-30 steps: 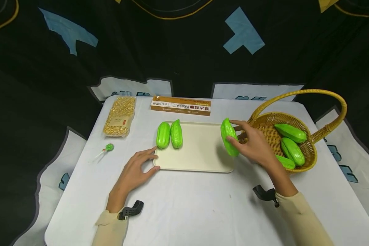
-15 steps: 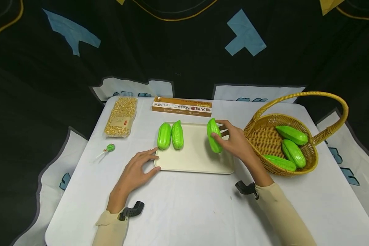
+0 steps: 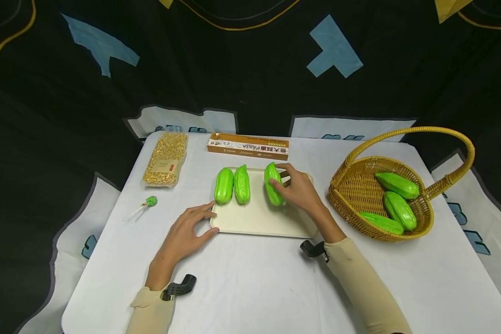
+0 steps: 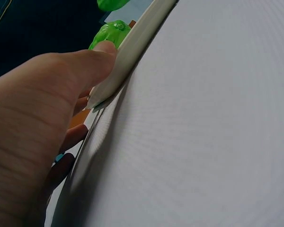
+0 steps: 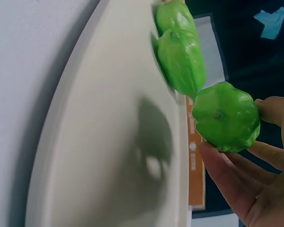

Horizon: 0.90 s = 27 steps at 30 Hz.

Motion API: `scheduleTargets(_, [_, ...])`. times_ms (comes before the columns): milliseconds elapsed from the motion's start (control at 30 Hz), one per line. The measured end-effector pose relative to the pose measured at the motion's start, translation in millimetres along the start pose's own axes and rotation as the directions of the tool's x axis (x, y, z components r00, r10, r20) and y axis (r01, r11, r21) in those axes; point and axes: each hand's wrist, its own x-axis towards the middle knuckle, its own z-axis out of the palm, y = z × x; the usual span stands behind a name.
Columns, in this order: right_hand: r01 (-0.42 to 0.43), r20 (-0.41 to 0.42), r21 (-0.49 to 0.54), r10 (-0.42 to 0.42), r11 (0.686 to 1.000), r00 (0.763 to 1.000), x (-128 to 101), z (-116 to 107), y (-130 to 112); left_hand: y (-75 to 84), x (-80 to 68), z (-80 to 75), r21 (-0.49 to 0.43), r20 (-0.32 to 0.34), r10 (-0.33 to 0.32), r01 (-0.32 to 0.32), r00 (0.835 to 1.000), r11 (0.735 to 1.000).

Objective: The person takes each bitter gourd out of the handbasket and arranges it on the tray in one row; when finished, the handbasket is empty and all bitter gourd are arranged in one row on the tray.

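My right hand [image 3: 302, 190] holds a shiny green ribbed gourd [image 3: 272, 183] between thumb and fingers, over the cream tray [image 3: 259, 225]. In the right wrist view this gourd [image 5: 226, 117] shows its rounded end, and its shadow falls on the tray apart from it. Two similar gourds, one on the left [image 3: 223, 185] and one beside it [image 3: 242, 184], lie side by side at the tray's left end. My left hand [image 3: 187, 232] rests at the tray's front left corner with fingers spread. Its thumb [image 4: 102, 61] touches the rim in the left wrist view.
To the right stands a wicker basket [image 3: 355, 199] with a tall handle and several more green gourds inside. A pasta box [image 3: 248, 146] lies behind the tray. At the left are a bag of yellow kernels [image 3: 165, 157] and a green lollipop [image 3: 151, 201].
My right hand has carried its gourd leftward from beside the basket to over the tray, towards the two lying there. The left hand stays at the tray corner.
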Motion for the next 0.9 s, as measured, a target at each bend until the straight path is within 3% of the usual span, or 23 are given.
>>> scheduleTargets(533, [-0.015,0.071,-0.008,0.015,1.0,0.997,15.4,26.2,-5.1,0.9,-0.7,-0.7,-0.005,-0.01,0.015,-0.015,1.0,1.0])
scheduleTargets(900, [-0.035,0.077,-0.017,0.036,0.999,0.996,29.9,40.4,-7.5,-0.3,-0.2,0.4,-0.01,-0.018,0.021,-0.021,1.0,1.0])
